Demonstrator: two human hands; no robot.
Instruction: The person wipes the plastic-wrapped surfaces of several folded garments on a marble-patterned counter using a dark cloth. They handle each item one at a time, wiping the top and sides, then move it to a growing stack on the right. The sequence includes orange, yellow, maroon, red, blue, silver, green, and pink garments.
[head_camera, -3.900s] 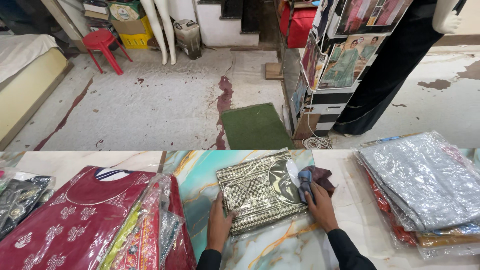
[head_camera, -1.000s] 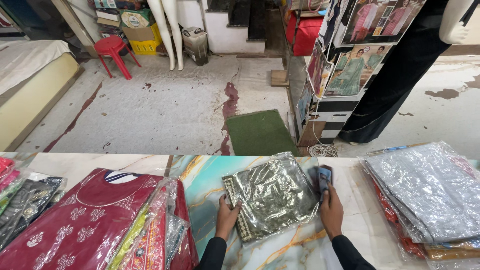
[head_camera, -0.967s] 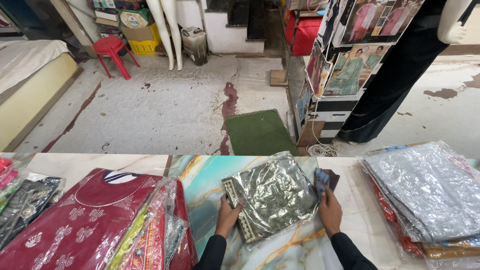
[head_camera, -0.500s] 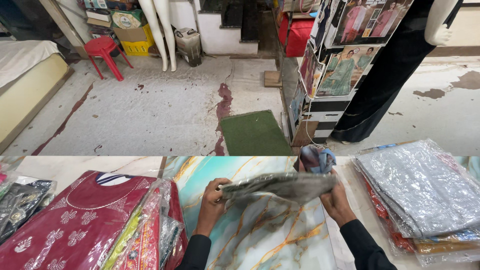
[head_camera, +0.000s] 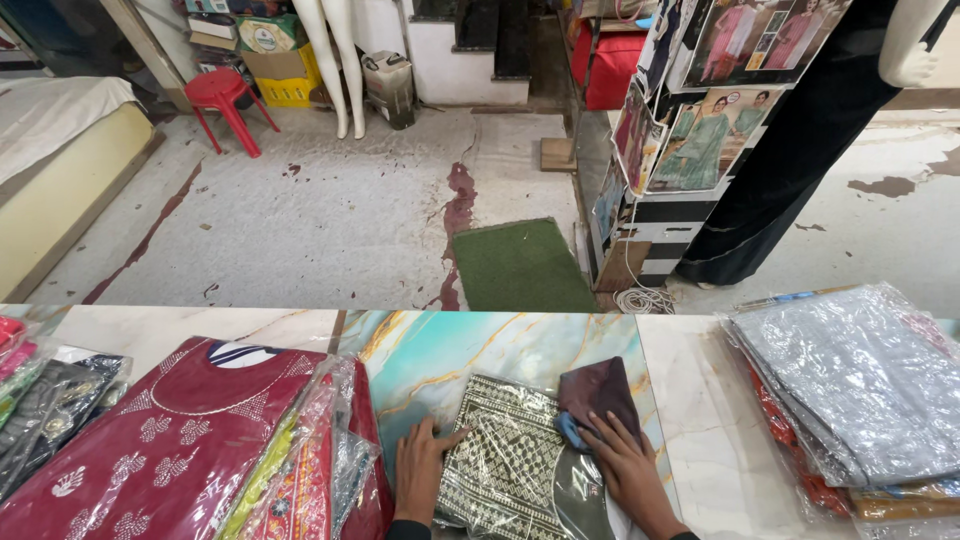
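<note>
Your left hand (head_camera: 418, 470) lies flat, fingers spread, on the near-left edge of the packed garment (head_camera: 505, 462), a dark piece with pale embroidery in clear plastic, lying on the counter (head_camera: 470, 345) between the two stacks. Your right hand (head_camera: 625, 470) presses a maroon cloth (head_camera: 598, 392) onto the packet's right side, fingers gripping the cloth. By the look of it you are partway through wiping the plastic: the cloth sits at the far right corner, and the left part has not been reached. The red garment stack (head_camera: 180, 450) is to the left, the silvery packets (head_camera: 850, 385) to the right.
</note>
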